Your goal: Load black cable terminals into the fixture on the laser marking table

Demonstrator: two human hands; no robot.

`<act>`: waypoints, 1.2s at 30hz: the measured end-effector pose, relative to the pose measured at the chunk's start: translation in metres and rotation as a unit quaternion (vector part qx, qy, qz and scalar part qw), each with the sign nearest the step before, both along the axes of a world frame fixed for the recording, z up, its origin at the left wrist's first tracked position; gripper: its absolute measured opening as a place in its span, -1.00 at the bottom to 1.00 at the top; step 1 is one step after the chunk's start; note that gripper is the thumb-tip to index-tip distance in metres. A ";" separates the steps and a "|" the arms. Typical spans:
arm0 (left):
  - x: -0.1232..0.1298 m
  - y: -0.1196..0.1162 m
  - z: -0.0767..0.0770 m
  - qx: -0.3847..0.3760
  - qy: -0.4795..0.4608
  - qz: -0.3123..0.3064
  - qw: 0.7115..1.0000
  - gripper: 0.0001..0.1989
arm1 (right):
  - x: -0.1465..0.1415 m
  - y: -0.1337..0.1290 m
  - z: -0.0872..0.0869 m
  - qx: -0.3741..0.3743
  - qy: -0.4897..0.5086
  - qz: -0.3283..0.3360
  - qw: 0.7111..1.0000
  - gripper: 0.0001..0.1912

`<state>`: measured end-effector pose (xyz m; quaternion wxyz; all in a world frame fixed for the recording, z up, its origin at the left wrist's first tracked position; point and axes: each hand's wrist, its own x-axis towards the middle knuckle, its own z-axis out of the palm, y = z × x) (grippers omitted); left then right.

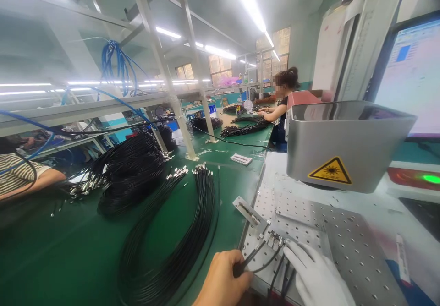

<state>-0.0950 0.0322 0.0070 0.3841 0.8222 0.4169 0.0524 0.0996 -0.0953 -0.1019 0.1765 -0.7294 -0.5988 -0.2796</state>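
The bare left hand (224, 282) is curled shut, thumb and fingers pinching a few thin black cables with metal end plugs (256, 252) just off the table edge. The right hand (318, 276), in a white glove, lies flatter with its fingers loosely spread, pressing down on more of the same cables so that their silver plugs (275, 239) rest side by side on the perforated grey metal plate (347, 242). Both wrists are cut off by the lower edge, and the cables' far ends drop out of view beneath the hands — how many are held is hard to make out.

Over the plate hangs a silver metal hood with a yellow laser-warning triangle (343, 145), and behind it a lit computer monitor (412, 72), partly cropped at the right. A small slotted metal fixture (248, 210) lies at the plate's left corner.

To the left, on the green-topped table (68, 251), a long looped bundle of black cables (172, 242) lies near a heaped pile of coiled black cables (132, 168). Blue cables (115, 65) hang from the white metal shelf frame (161, 68) — beyond it, a seated person (280, 104) works at the far end, and a striped sleeve (17, 173) shows at the left edge. Fluorescent tube lights (249, 3) run along the ceiling.
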 end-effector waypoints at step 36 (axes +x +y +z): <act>0.043 0.009 0.000 0.043 -0.031 0.015 0.999 -0.95 | -0.009 0.017 0.008 -0.036 0.047 -0.052 0.997 -0.48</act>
